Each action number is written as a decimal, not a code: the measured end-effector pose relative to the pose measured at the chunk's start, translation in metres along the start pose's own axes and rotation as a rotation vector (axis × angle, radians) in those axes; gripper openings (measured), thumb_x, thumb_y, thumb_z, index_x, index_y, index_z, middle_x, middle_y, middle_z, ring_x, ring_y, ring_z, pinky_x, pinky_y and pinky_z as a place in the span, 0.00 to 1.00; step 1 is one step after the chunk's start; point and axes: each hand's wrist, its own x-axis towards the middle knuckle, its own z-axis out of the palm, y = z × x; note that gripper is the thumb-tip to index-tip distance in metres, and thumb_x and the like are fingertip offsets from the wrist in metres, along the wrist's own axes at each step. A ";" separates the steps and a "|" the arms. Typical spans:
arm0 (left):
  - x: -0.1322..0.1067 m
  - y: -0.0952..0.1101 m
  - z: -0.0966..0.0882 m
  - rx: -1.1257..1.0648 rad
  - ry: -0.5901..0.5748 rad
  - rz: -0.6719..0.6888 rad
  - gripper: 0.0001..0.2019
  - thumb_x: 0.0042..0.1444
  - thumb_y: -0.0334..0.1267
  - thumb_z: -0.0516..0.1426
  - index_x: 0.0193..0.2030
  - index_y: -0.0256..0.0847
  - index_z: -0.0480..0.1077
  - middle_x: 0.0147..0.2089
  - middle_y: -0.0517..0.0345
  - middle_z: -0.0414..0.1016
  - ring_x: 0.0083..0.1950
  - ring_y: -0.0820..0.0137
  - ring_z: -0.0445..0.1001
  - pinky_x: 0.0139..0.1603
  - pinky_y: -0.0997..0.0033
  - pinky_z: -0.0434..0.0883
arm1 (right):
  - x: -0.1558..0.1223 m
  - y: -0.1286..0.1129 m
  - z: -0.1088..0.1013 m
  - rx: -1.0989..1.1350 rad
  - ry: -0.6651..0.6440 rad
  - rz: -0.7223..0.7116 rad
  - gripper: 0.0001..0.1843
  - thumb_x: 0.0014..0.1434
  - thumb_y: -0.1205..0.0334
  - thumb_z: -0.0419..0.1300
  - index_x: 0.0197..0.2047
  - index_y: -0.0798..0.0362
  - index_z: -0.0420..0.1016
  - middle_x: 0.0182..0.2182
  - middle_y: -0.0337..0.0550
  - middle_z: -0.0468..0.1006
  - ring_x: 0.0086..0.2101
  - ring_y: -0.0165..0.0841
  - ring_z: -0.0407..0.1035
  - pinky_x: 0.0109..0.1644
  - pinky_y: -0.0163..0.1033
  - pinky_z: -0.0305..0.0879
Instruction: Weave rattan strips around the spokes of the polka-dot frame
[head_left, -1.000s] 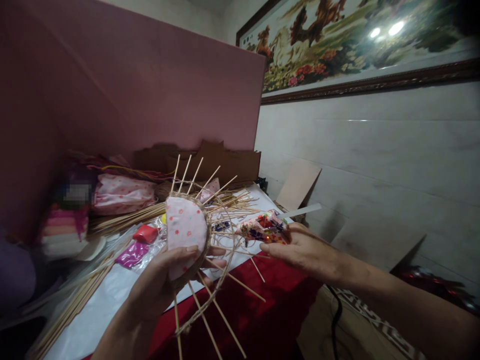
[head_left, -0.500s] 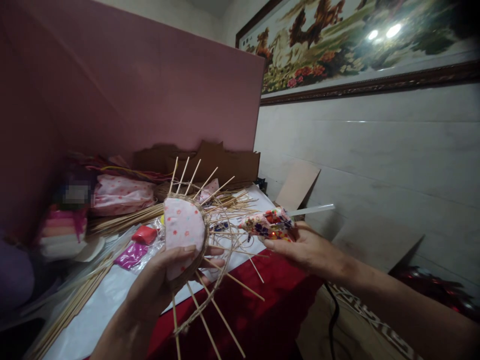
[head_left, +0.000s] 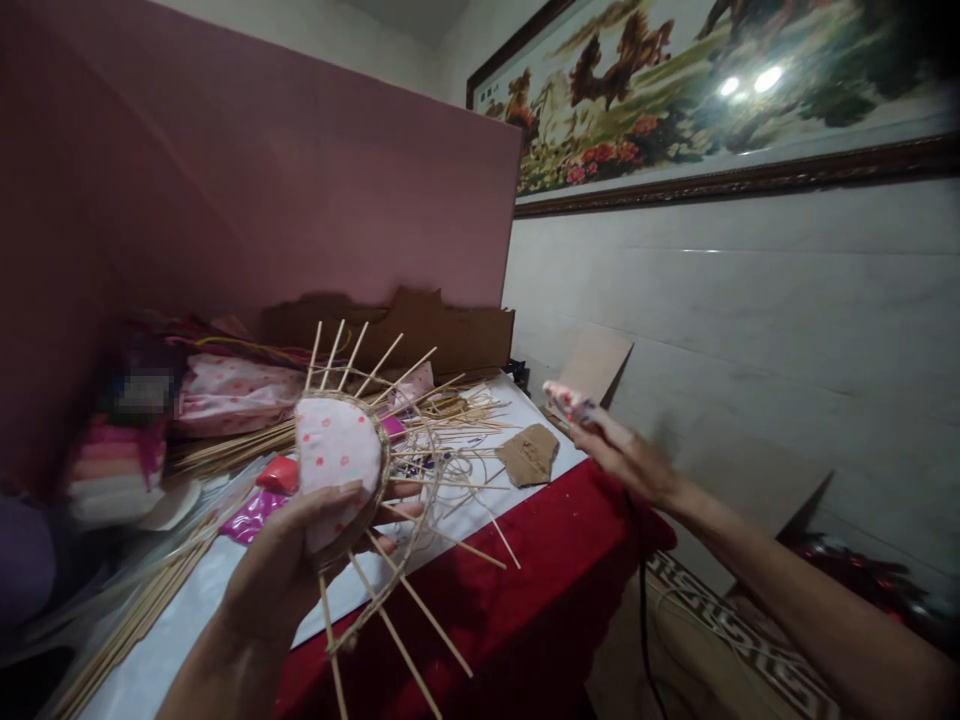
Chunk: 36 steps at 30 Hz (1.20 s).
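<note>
My left hand (head_left: 281,565) grips a round pink floral fabric pad (head_left: 334,455) rimmed with twine, from which several thin wooden sticks (head_left: 405,600) stick out like spokes. It is held upright above the table's near edge. My right hand (head_left: 626,460), blurred by motion, is stretched far right toward the wall and closed on a floral-patterned glue gun (head_left: 568,402). A black cord (head_left: 641,600) hangs below that arm. A small piece of brown cardboard (head_left: 529,455) lies on the white sheet between the hands.
The table carries a red cloth (head_left: 525,590) under a white sheet (head_left: 217,600), with bundles of sticks (head_left: 225,450), pink fabric (head_left: 232,395), coloured packets and brown cardboard (head_left: 420,325) at the back. A pink board stands behind; a framed picture (head_left: 712,90) hangs on the right wall.
My right hand has swung the glue gun away from the stick frame, up and right toward the wall. The left hand with the pad shifted slightly left. A cardboard scrap is now uncovered.
</note>
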 end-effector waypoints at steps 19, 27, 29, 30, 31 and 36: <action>-0.005 -0.001 0.003 -0.097 -0.056 -0.007 0.14 0.46 0.31 0.57 0.40 0.27 0.73 0.39 0.36 0.78 0.37 0.51 0.77 0.22 0.65 0.74 | 0.013 -0.024 0.046 0.568 -0.367 -0.186 0.28 0.51 0.53 0.61 0.55 0.48 0.64 0.56 0.47 0.64 0.54 0.39 0.59 0.57 0.48 0.54; -0.003 -0.002 0.003 -0.170 -0.080 -0.013 0.12 0.46 0.30 0.57 0.38 0.26 0.74 0.32 0.40 0.79 0.32 0.54 0.77 0.20 0.65 0.74 | 0.020 -0.047 0.069 1.128 -0.570 0.077 0.15 0.46 0.57 0.67 0.32 0.57 0.70 0.22 0.35 0.69 0.23 0.26 0.67 0.33 0.38 0.66; -0.002 -0.003 0.002 -0.164 -0.103 -0.011 0.11 0.46 0.30 0.57 0.37 0.26 0.74 0.32 0.40 0.79 0.32 0.54 0.77 0.21 0.65 0.74 | 0.026 -0.046 0.069 1.138 -0.549 0.075 0.14 0.48 0.56 0.66 0.28 0.57 0.69 0.18 0.33 0.66 0.17 0.23 0.62 0.23 0.32 0.61; -0.002 -0.004 0.002 -0.158 -0.113 -0.009 0.11 0.47 0.30 0.57 0.37 0.26 0.74 0.32 0.39 0.79 0.33 0.54 0.77 0.21 0.65 0.74 | 0.028 -0.045 0.068 1.140 -0.546 0.070 0.14 0.48 0.56 0.65 0.27 0.57 0.68 0.16 0.32 0.65 0.16 0.22 0.59 0.19 0.30 0.57; -0.002 -0.004 0.001 -0.151 -0.120 -0.006 0.11 0.48 0.30 0.56 0.37 0.26 0.74 0.33 0.39 0.79 0.34 0.53 0.77 0.22 0.64 0.74 | 0.029 -0.045 0.065 1.135 -0.545 0.068 0.14 0.49 0.55 0.64 0.27 0.57 0.68 0.15 0.31 0.64 0.15 0.21 0.57 0.17 0.29 0.53; -0.004 -0.004 0.003 -0.100 -0.124 -0.026 0.11 0.49 0.31 0.55 0.37 0.26 0.75 0.39 0.36 0.78 0.37 0.52 0.77 0.24 0.65 0.74 | 0.033 -0.047 0.044 0.969 -0.501 0.036 0.12 0.49 0.57 0.64 0.28 0.57 0.69 0.15 0.31 0.64 0.15 0.21 0.55 0.16 0.28 0.50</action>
